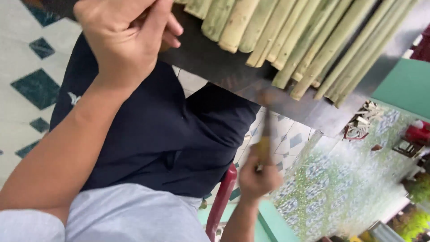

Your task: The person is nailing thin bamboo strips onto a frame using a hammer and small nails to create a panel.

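Below the dark board (215, 62), near its lower edge, the right hand (257, 177) is closed in a fist round the yellowish handle of a knife (265, 134). The blade rises from the fist toward the board's edge, blurred, so I cannot tell whether its tip touches the board. On the board lies a row of green stalks (304, 40), side by side, their cut ends pointing toward the board's lower edge, some ends overhanging it. At the board's left end the left hand (123, 38) is curled shut, fingers tucked under against the board; whatever it grips is hidden. Beneath the board, dark navy shorts (156, 134) cover the person's lap, with a light grey shirt (130, 215) lower still. Right of the shorts stands a red chair leg (221, 197) on a white floor with teal diamonds (36, 85).
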